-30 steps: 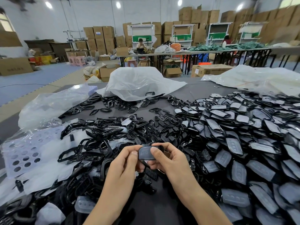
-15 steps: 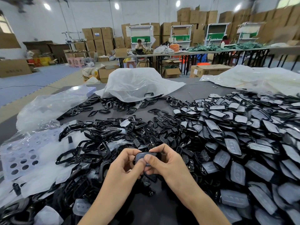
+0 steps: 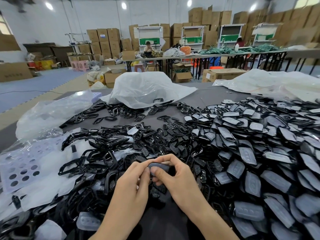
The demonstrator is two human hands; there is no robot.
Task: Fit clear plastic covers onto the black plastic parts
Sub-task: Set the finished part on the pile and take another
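A dark grey table fills the view. Its right half is buried under a heap of covered parts, and a pile of bare black frames spreads across the left and middle. A crumpled plastic bag lies at the far side, and a white perforated sheet sits at the left edge. Near the front, between the pile and the heap, the left hand and the right hand meet around one black part, held just above the scattered pieces. Its long axis runs roughly left to right, from one hand across to the other, so neither hand is nearer. The left fingers pinch the left end. The right hand curls over the top and right end, with its thumb pressed flat on the face turned toward the camera. A dull grey sheen on that face suggests the clear cover is already laid on. The fingers hide the edges, so whether it has seated all round cannot be told. The coming squeeze probably works along that left-to-right axis, pressing the rim home from end to end. A loose clear cover lies apart at the lower left.
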